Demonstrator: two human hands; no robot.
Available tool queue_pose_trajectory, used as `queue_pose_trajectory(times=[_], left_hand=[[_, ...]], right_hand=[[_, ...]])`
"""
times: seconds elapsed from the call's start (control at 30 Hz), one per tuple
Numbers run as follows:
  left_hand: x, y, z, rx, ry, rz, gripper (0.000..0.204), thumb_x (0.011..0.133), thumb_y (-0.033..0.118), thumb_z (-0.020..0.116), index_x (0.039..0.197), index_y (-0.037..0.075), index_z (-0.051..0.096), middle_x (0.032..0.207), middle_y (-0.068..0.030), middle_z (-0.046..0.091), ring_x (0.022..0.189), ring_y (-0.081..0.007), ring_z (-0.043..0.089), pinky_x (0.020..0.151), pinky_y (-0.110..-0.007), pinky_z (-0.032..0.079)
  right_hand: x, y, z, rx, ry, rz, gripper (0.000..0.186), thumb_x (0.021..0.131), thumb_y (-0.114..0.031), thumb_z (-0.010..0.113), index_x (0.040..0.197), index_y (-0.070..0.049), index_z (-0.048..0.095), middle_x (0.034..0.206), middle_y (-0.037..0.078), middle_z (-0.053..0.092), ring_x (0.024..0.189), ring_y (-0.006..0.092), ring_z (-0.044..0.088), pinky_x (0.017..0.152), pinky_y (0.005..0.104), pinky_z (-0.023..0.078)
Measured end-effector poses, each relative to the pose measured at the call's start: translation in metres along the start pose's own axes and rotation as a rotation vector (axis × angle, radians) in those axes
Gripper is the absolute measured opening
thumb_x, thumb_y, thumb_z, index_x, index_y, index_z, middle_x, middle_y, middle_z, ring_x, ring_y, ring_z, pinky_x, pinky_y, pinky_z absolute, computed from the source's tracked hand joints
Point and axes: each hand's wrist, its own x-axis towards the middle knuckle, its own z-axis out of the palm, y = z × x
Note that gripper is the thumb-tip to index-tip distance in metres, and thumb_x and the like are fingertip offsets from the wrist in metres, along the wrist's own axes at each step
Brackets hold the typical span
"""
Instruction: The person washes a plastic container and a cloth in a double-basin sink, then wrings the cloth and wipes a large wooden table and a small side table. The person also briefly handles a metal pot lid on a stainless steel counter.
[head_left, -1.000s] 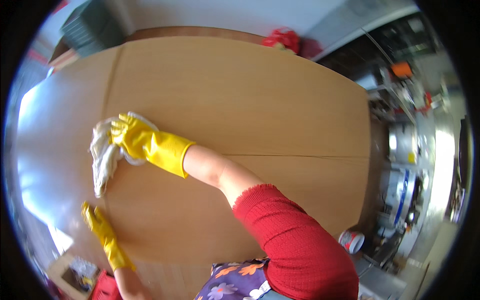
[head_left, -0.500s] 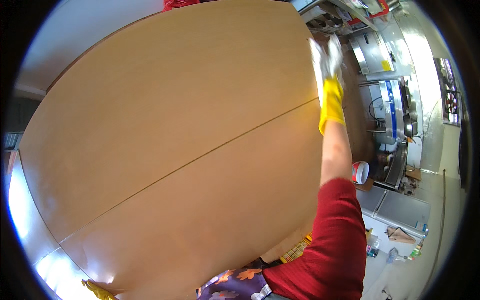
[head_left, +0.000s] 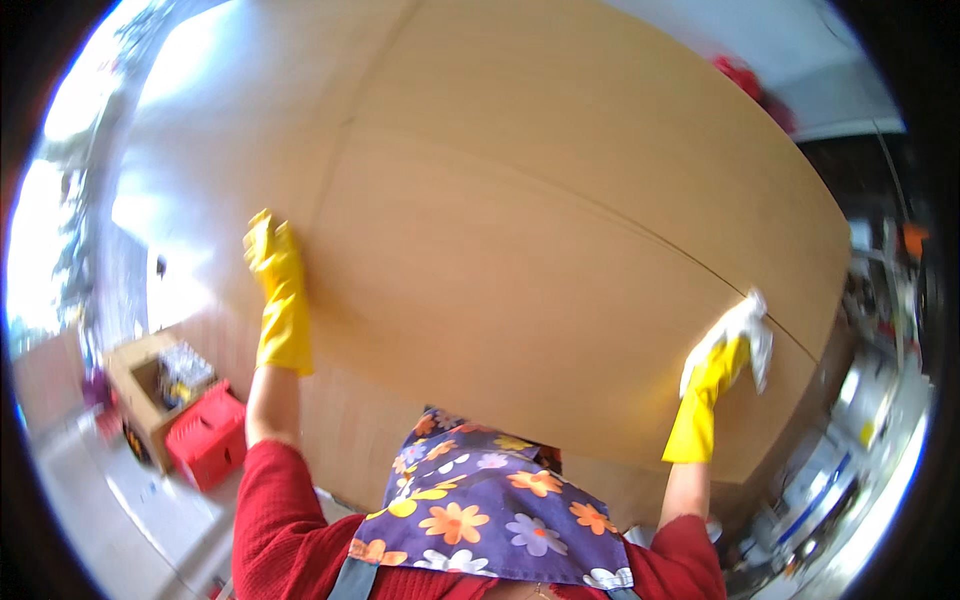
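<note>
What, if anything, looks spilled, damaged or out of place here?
Nothing clearly stands out: I see no spill or damage on the wood-coloured tabletop. Its straight dark seam looks more like a joint than a crack. The white cloth is bunched at the right hand. Blur could hide finer marks.

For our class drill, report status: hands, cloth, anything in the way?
Left hand over tabletop, nothing seen held. Right hand holding white cloth. No obstacle seen beside cloth.

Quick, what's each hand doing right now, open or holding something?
Left hand: open, with nothing visible in it.
Right hand: holding a white cloth.
</note>
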Motion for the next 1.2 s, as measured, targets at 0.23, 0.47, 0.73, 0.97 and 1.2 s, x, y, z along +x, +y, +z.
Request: queue_pose_trajectory(times=[0.23,0.47,0.73,0.97,1.2], left_hand=[[-0.022,-0.060,-0.016,-1.476,0.076,-0.634,0.049,0.108,0.039,0.053,0.144,0.007,0.056,0.154,-0.0095,0.051,0.140,-0.0299,0.047,0.117,-0.040,0.038],[-0.123,-0.192,-0.060,-1.296,0.015,-0.760,0.055,0.106,0.047,0.054,0.145,0.009,0.055,0.150,-0.0074,0.056,0.127,-0.0277,0.061,0.109,-0.039,0.046],[-0.345,-0.356,-0.081,-0.663,-0.438,-1.097,0.044,0.105,0.033,0.061,0.138,0.004,0.062,0.129,-0.0093,0.068,0.113,-0.0227,0.065,0.092,-0.035,0.054],[-0.524,-0.304,-0.092,-0.343,-1.074,-0.907,0.039,0.096,0.026,0.075,0.126,0.001,0.069,0.101,-0.0158,0.075,0.090,-0.0201,0.069,0.078,-0.034,0.057],[-0.392,-0.282,-0.065,-0.564,-0.691,-0.339,0.036,0.097,0.010,0.072,0.132,0.001,0.065,0.111,-0.0100,0.072,0.094,-0.0180,0.066,0.087,-0.031,0.055]], right_hand=[[0.012,-0.428,-0.025,0.713,0.091,-0.694,0.048,0.097,-0.017,0.054,0.144,-0.010,0.054,0.151,0.014,0.052,0.143,0.0329,0.046,0.122,0.0498,0.030],[-0.161,-0.562,-0.093,1.105,-0.071,-1.136,0.041,0.093,-0.018,0.061,0.133,-0.013,0.067,0.144,0.014,0.061,0.138,0.0337,0.054,0.119,0.0521,0.035],[-0.128,-0.190,-0.082,0.660,-0.113,-0.595,0.028,0.100,-0.013,0.054,0.120,-0.003,0.069,0.130,0.019,0.067,0.122,0.0393,0.062,0.107,0.0495,0.048],[-0.034,-0.181,-0.068,0.335,-0.053,-0.404,0.050,0.105,-0.043,0.051,0.140,-0.007,0.056,0.152,0.014,0.051,0.139,0.0369,0.048,0.116,0.0493,0.037],[-0.066,-0.480,-0.055,0.162,0.201,-0.789,0.060,0.099,-0.019,0.051,0.155,-0.003,0.035,0.158,0.020,0.038,0.147,0.0365,0.039,0.125,0.0481,0.028]])
